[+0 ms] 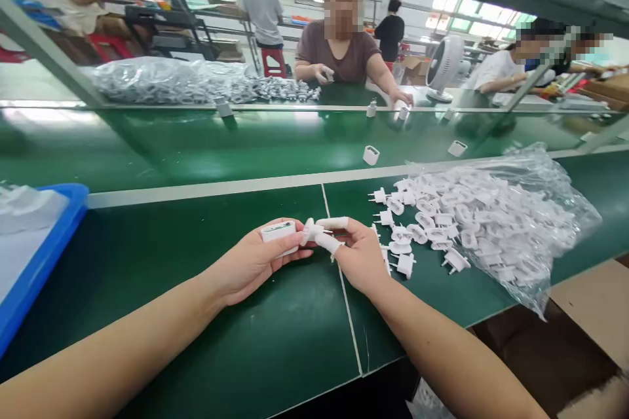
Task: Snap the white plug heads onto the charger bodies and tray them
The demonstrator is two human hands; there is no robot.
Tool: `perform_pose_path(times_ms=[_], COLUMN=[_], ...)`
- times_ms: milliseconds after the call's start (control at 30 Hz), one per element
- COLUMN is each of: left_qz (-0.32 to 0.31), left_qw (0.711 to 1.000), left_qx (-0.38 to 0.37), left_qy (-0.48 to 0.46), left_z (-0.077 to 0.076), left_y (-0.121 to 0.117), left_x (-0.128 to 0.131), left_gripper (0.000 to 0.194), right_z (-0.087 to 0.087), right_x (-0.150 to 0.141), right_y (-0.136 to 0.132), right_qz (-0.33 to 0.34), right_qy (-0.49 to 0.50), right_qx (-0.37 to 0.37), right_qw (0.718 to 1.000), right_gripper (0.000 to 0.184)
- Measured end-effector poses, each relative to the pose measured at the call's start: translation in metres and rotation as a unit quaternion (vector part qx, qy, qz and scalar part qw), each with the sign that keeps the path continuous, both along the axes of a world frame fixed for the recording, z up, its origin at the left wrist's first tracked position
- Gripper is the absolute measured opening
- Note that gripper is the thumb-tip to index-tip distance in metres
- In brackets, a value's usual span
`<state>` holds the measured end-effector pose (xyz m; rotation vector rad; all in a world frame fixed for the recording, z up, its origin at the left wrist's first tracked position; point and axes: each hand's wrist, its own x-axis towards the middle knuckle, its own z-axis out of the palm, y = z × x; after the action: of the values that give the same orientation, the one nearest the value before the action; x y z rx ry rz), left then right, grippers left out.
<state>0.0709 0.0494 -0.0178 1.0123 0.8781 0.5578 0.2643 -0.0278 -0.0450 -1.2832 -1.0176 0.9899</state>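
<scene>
My left hand (265, 256) is closed around a white charger housing (279, 232), its open end with a dark slot facing up. Between the covered thumb and finger of my right hand (358, 255) is a white two-pin plug piece (311, 232), pins toward the right. The plug piece is close by the left fingertips; whether they touch it I cannot tell. White finger covers wrap my right thumb and index finger. Loose white plug pieces (405, 264) lie on the green bench just right of my right hand.
A clear plastic bag (570, 209) heaped with plug pieces lies at the right. A blue tray (44, 262) stands at the left edge. Across the green conveyor belt (196, 150), bearing a few housings (371, 155), a co-worker (339, 46) sits beside a fan (442, 65).
</scene>
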Motion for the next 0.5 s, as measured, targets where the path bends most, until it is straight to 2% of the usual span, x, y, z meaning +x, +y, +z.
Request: perform_pose_path(times_ms=[100,200,267,367,500], left_qz=[-0.019,-0.01,-0.012,-0.012,-0.015], left_qw=[0.993,0.96,0.944,0.952,0.956], left_qx=[0.107,0.252,0.309,0.295,0.273], left_qy=[0.047,0.12,0.11,0.079,0.106], left_z=[-0.019,-0.039,-0.046,-0.044,-0.039], left_y=[-0.006,-0.008,-0.008,-0.006,-0.004], left_x=[-0.015,-0.023,-0.023,-0.019,-0.018], left_gripper=[0.059,0.052,0.047,0.045,0.045], right_z=[0.003,0.004,0.005,0.004,0.007], right_x=[-0.001,-0.001,-0.001,-0.001,0.001], right_y=[-0.004,-0.008,-0.011,-0.014,-0.017], right_qz=[-0.028,-0.014,0.008,0.008,0.006], right_qy=[-0.003,-0.032,-0.077,-0.145,-0.216], right_qx=[0.04,0.064,0.068,0.083,0.149], right_qw=[0.999,0.997,0.995,0.986,0.965], right_gripper=[0.025,0.021,0.019,0.02,0.021])
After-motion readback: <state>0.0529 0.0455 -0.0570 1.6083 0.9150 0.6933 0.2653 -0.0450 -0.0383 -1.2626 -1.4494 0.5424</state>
